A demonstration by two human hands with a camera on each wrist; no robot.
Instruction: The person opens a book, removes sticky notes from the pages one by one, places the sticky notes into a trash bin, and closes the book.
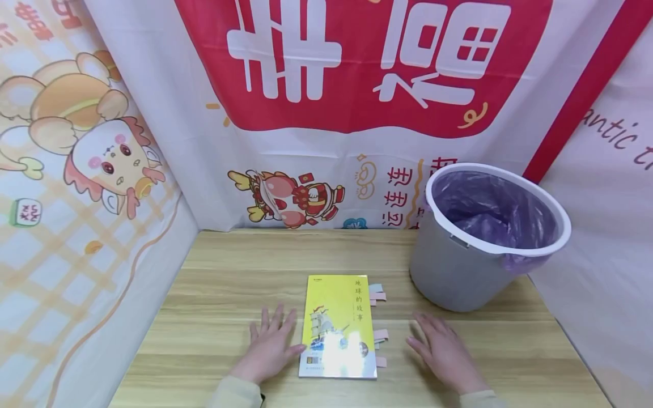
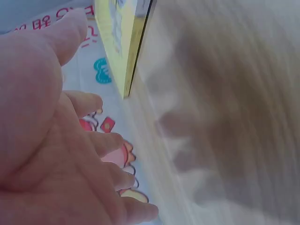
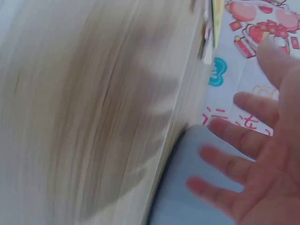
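A yellow book (image 1: 336, 306) with a ship on its cover lies flat on the wooden table, several paper tabs (image 1: 380, 334) sticking out along its right side. My left hand (image 1: 270, 345) is just left of the book, fingers spread, thumb right at the cover's edge in the head view. In the left wrist view the palm (image 2: 56, 154) holds nothing, and the book (image 2: 123, 47) stands beyond the thumb. To the right of the tabs, my right hand (image 1: 444, 351) hovers with its fingers apart. The right wrist view shows that palm (image 3: 272, 173) bare, above its shadow.
A grey bin (image 1: 454, 272) with a white rim and purple liner (image 1: 490, 226) stands at the table's back right, just beyond my right hand. Printed cloth hangs behind the wooden table (image 1: 245, 260) and along both sides.
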